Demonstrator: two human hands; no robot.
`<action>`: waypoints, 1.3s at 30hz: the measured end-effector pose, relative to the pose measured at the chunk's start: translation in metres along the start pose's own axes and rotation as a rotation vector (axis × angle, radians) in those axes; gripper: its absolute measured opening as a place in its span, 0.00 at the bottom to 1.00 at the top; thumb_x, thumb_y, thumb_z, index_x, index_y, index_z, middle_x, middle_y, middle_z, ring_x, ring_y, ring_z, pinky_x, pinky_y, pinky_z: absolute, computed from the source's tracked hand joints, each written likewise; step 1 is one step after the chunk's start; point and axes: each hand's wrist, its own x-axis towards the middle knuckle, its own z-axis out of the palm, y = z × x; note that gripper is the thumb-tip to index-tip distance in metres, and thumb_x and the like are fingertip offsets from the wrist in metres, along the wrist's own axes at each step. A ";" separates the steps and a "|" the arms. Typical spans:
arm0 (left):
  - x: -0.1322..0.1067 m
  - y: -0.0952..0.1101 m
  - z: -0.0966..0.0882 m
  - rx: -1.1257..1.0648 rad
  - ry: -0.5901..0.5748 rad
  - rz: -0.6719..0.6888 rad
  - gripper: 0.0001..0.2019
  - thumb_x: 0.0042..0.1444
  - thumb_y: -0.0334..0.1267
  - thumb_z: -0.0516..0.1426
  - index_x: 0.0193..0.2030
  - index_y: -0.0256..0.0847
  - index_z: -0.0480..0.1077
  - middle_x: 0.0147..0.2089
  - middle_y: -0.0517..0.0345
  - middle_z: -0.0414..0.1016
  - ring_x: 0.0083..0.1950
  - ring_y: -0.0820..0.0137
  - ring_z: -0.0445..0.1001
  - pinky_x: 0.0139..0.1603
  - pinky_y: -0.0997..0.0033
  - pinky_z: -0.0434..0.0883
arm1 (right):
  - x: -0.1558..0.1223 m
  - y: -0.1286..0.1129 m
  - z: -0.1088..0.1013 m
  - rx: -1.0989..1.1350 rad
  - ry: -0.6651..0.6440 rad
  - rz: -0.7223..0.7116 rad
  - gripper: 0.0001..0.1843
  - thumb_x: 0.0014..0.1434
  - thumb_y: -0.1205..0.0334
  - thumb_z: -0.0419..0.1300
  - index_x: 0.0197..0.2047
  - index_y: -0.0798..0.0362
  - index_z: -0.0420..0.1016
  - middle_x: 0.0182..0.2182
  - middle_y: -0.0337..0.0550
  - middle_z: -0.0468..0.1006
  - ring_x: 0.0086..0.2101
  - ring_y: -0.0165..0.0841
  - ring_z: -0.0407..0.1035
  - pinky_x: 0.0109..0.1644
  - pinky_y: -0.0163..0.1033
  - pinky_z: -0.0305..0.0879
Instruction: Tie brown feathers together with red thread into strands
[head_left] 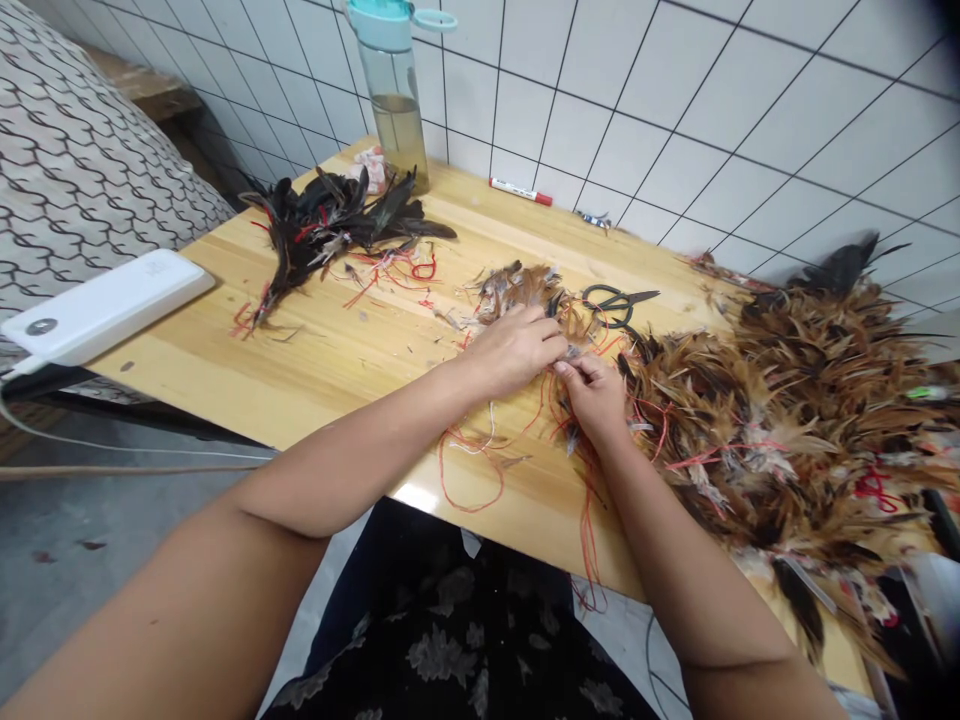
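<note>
My left hand [517,348] and my right hand [595,393] meet over the middle of the wooden table, fingertips close together. Between them is the grey quill end of a feather [573,352], pinched by both hands; its exact shape is partly hidden by my fingers. Just beyond my left hand lies a small bunch of brown feathers [517,285]. Red string [471,508] loops over the tabletop below my hands, and more strands hang off the front edge. Black-handled scissors [616,305] rest behind my right hand.
A large heap of brown feathers [750,410] covers the right side. Black feathers [330,225] lie at the back left, near a water bottle [397,110]. A red-capped marker [520,191] sits by the tiled wall. A white power bank [112,300] is at the left edge.
</note>
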 end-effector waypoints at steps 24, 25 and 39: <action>0.002 -0.010 0.012 -0.553 0.042 -0.460 0.04 0.56 0.33 0.56 0.34 0.37 0.72 0.33 0.56 0.71 0.37 0.69 0.67 0.42 0.67 0.64 | -0.002 0.008 0.002 0.214 0.122 0.204 0.14 0.54 0.51 0.59 0.28 0.53 0.74 0.21 0.36 0.70 0.27 0.31 0.63 0.34 0.37 0.61; 0.003 -0.009 0.010 -0.679 0.057 -0.542 0.03 0.55 0.33 0.56 0.34 0.37 0.72 0.31 0.58 0.70 0.34 0.72 0.66 0.39 0.69 0.63 | -0.002 0.008 0.002 0.209 0.123 0.201 0.14 0.54 0.51 0.59 0.28 0.52 0.74 0.21 0.36 0.70 0.27 0.31 0.63 0.34 0.37 0.61; 0.008 0.014 0.011 -1.602 0.047 -0.849 0.08 0.46 0.33 0.64 0.28 0.34 0.67 0.25 0.65 0.67 0.26 0.81 0.64 0.32 0.76 0.61 | -0.001 -0.001 -0.001 0.126 0.076 0.152 0.14 0.53 0.52 0.60 0.23 0.52 0.70 0.20 0.35 0.65 0.25 0.28 0.58 0.32 0.36 0.57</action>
